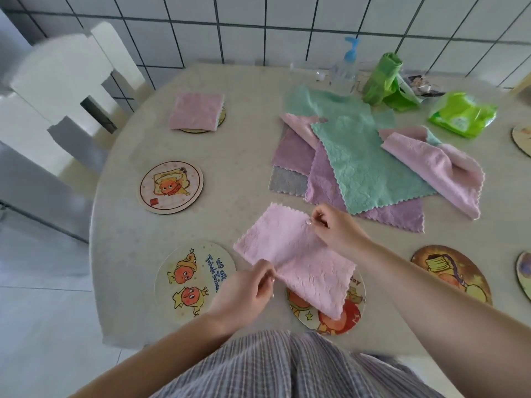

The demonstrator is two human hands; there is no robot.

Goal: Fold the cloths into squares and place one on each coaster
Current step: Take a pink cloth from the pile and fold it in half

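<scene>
both hands pinch a pink cloth (290, 254) above the desk (230, 173): left hand (244, 288) at its near edge, right hand (336, 228) seemingly at a far corner.

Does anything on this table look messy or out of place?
Mostly the cloth pile: it lies loose and overlapping, one pink cloth crumpled. The folded pink cloth sits off-centre on its coaster, whose rim peeks out on one side.

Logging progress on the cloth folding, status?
Left hand and right hand both pinch the pink cloth, held over the near coaster. One folded cloth already on far coaster. Nothing in the way.
</scene>
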